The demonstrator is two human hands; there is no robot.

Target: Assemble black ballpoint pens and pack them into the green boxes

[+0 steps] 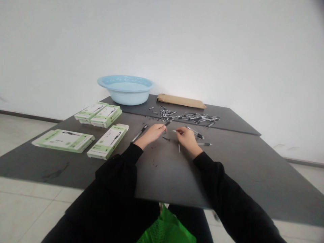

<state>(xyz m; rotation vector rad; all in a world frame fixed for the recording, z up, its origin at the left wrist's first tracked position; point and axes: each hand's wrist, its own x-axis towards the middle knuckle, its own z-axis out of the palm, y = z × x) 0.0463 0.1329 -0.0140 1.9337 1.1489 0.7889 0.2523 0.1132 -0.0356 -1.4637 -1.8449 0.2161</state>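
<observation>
Both my hands rest on a dark table (pixel 240 162) in black sleeves. My left hand (pixel 152 133) is closed in a pinch on a small dark pen part at its fingertips. My right hand (pixel 186 137) is closed too, pinching a thin silvery piece that points left toward the other hand. The two hands are a short gap apart. A pile of several black and silver pen parts (pixel 188 117) lies just beyond them. A whole black pen (pixel 140 133) lies left of my left hand. Loose thin pieces lie by my right hand.
A light blue basin (pixel 126 89) stands at the table's far edge, with a flat brown envelope (pixel 181 101) to its right. Several green and white boxes (pixel 107 141) lie on the left half. A green bag (pixel 167 229) shows below the near edge.
</observation>
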